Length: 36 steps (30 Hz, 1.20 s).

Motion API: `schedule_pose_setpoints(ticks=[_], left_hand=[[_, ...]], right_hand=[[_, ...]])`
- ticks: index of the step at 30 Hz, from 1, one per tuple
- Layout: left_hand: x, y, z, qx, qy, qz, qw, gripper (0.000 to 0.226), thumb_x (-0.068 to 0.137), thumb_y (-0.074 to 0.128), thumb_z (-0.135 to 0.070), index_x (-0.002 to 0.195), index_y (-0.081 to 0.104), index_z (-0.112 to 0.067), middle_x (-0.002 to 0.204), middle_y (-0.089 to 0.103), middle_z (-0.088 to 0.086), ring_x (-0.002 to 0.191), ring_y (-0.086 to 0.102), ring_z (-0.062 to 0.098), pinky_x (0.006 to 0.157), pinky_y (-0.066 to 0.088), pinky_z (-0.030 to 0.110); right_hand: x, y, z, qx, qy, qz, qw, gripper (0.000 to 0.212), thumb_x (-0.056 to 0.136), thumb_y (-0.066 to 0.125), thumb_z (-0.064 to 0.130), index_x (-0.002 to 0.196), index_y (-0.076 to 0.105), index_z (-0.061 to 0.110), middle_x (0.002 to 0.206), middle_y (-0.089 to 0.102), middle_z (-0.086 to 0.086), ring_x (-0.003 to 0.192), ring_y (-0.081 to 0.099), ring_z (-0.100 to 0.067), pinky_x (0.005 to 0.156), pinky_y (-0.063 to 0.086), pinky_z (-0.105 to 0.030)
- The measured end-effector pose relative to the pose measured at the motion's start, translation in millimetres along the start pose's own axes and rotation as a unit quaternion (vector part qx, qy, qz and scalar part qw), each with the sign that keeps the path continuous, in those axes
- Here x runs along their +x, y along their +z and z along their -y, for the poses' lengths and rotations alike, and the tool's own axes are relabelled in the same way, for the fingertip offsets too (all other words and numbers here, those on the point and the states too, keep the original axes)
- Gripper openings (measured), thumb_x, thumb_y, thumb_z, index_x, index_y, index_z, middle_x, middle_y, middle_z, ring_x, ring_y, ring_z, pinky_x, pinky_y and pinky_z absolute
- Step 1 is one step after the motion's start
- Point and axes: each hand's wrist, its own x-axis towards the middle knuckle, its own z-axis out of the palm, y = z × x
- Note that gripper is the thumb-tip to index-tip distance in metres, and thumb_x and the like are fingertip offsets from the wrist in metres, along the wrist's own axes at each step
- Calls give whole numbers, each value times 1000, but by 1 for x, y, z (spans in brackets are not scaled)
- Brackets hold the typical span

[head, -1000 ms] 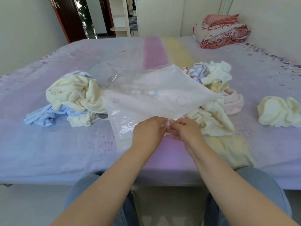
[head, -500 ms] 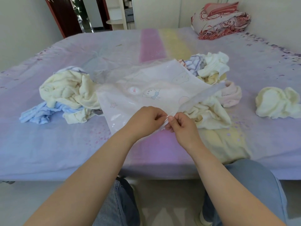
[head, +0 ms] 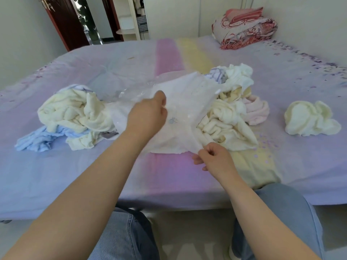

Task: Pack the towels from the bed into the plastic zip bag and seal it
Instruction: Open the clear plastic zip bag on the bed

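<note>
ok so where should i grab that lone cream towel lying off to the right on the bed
Take the crumpled cream towel by its raised top folds, from above with the right hand. It sits bunched and alone on the lilac bed sheet, so nothing blocks a top pinch.

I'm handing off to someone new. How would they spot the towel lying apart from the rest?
Start from the bed and the zip bag at its middle, held by both hands. Go right, past the pile beside the bag. The lone cream towel lies crumpled by itself, touching no other towel.
</note>
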Motion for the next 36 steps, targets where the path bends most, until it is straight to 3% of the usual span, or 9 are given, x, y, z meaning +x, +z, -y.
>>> schedule_pose_setpoints(ticks=[5,10,14,18,23,28,31,34,36], left_hand=[[23,-42,17,-16,-28,-160,987,35,91,41,-16,114,67,-17,86,69,16,83,61,38,71,46,41],[34,-71,16,-87,-96,-304,944,38,89,36,-20,109,68,-24,72,55,-4,67,48,18,60,34,30],[24,-69,-1,-109,-83,-236,962,32,92,41,-25,112,66,-28,66,57,-4,65,53,20,62,45,35],[15,-68,-10,-106,-37,-143,983,28,89,56,-53,95,70,-29,64,66,-5,70,63,18,65,51,36],[12,-66,-11,-9,8,-82,997,35,93,53,-51,88,65,-18,59,64,-1,68,62,26,62,49,36],[11,-71,-6,-6,-6,-163,987,29,98,48,-37,92,63,-13,62,66,8,65,60,35,62,51,44],[6,-73,-16,-31,-14,-219,975,26,97,49,-34,99,66,-15,61,60,0,60,57,31,57,44,36],[5,-75,-21,-165,-64,-225,958,20,92,52,-30,108,64,-27,67,61,-7,67,62,21,64,49,35],[4,-71,-26,-254,-94,-201,941,21,90,55,-28,110,56,-31,74,66,-6,72,66,16,69,51,33]], right_hand=[[11,-16,-17,15,42,-59,997,22,84,53,8,66,40,12,67,72,-8,60,70,-14,61,47,-29],[22,-16,-13,45,55,-65,995,14,80,53,6,69,46,9,61,65,-11,51,62,-16,55,43,-27],[34,-18,-16,-130,-7,-181,975,21,82,56,18,76,36,17,67,47,1,59,46,-19,52,31,-31],[37,-19,-1,-228,-132,-215,940,34,91,55,41,117,46,20,106,51,7,88,53,-15,64,39,-31],[42,-25,15,-247,-191,-234,921,33,102,38,33,112,55,7,87,67,-12,79,62,-34,65,44,-37],[47,-32,-9,-237,-145,-176,944,34,98,36,18,128,52,21,84,67,-8,69,57,-25,61,47,-39],[50,-31,-10,-150,-135,-150,968,35,100,37,22,130,53,27,97,65,6,86,60,-19,74,50,-37],[60,-34,-6,-18,-73,-143,987,33,98,44,18,129,53,22,112,56,9,109,57,-18,85,45,-31],[64,-35,3,52,-59,-143,987,32,98,46,17,129,53,19,117,58,6,111,57,-17,83,42,-27]])
